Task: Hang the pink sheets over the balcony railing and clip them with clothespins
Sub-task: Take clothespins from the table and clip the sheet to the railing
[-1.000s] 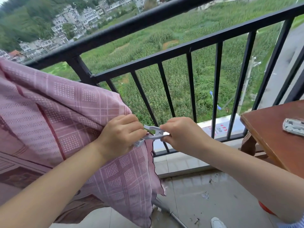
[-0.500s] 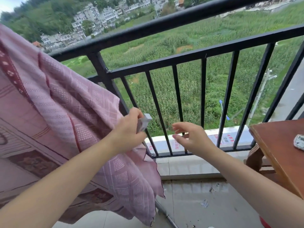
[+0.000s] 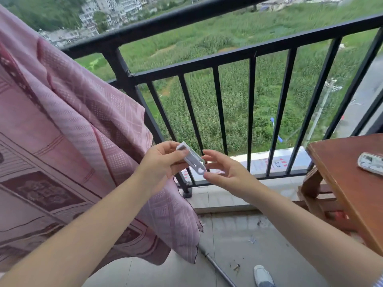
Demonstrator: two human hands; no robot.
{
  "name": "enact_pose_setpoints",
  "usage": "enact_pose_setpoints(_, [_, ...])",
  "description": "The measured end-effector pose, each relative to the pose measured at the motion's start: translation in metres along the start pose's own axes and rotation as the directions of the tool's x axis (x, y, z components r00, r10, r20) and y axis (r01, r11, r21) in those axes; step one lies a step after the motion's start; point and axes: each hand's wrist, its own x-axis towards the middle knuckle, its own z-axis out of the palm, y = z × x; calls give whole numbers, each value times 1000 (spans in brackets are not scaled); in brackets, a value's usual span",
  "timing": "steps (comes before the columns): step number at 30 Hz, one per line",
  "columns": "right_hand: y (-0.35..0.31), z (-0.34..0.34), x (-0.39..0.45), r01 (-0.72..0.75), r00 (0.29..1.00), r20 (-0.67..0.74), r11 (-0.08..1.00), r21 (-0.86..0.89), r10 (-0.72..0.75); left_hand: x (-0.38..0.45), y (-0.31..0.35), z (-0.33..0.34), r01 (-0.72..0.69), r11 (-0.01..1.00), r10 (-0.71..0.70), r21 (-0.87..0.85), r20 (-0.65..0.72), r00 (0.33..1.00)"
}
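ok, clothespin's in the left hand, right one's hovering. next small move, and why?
Probably close the right hand on the clothespin's free end: the left hand pinches its other end, the right's open fingers sit just beside it, and the pink sheet already drapes over the railing.

High home balcony: black railing [image 3: 207, 15], tiled floor [image 3: 248, 245], wooden table [image 3: 352, 183], fields below.

Both forearms are bare from wrist to the frame's edge, with no watch, bracelet or ring showing on the left hand [image 3: 160, 164] or the right hand [image 3: 227, 172]. A sliver of pale striped sleeve [image 3: 378, 282] shows at the lower right corner. Below, a light grey shoe [image 3: 263, 276] with a white sole peeks in.
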Motion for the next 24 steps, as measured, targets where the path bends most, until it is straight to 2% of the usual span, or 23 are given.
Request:
enact_pose_setpoints(2, [1, 4, -1, -12, 1000, 3, 995, 96, 11, -1, -3, 1, 4, 1000, -3, -24, 41, 999])
enact_pose_setpoints(5, [4, 7, -3, 24, 999, -44, 987, 159, -18, 2, -9, 0, 9, 999, -8, -54, 17, 1000])
enact_pose_setpoints(12, [23, 1, 4, -38, 990, -112, 941, 337, 80, 18, -32, 9, 51, 999, -52, -12, -135, 989])
enact_pose_setpoints(14, [31, -5, 10, -72, 980, -139, 906, 416, 141, 25, -39, 8, 85, 993, -75, 76, -129, 989])
enact_pose_setpoints(15, [36, -10, 15, -88, 973, -151, 885, 458, 175, 30, -40, 4, 96, 965, -67, 243, -126, 990])
enact_pose_setpoints(16, [42, -16, 20, -111, 964, -158, 860, 498, 216, 36, -42, -1, 92, 847, -41, 523, -107, 993])
enact_pose_setpoints(17, [49, -22, 25, -138, 953, -160, 839, 527, 258, 42, -43, -8, 63, 557, -20, 828, -63, 998])
enact_pose_setpoints(18, [56, -26, 31, -174, 938, -157, 815, 553, 308, 48, -44, -12, 12, 148, -51, 989, -4, 999])
enact_pose_setpoints(19, [64, -30, 37, -215, 920, -148, 784, 583, 363, 53, -44, -14, -53, -222, -124, 974, 26, 992])
enact_pose_setpoints(20, [72, -31, 43, -261, 896, -131, 741, 619, 425, 57, -46, -15, -98, -473, -203, 876, 0, 979])
enact_pose_setpoints(21, [80, -30, 50, -307, 870, -104, 695, 651, 482, 59, -49, -15, -109, -602, -259, 791, -64, 964])
enact_pose_setpoints(22, [89, -27, 56, -356, 843, -75, 655, 666, 533, 62, -51, -15, -102, -660, -290, 744, -128, 949])
enact_pose_setpoints(24, [104, -11, 69, -487, 779, -18, 622, 614, 627, 68, -48, -18, -62, -701, -301, 710, -216, 929])
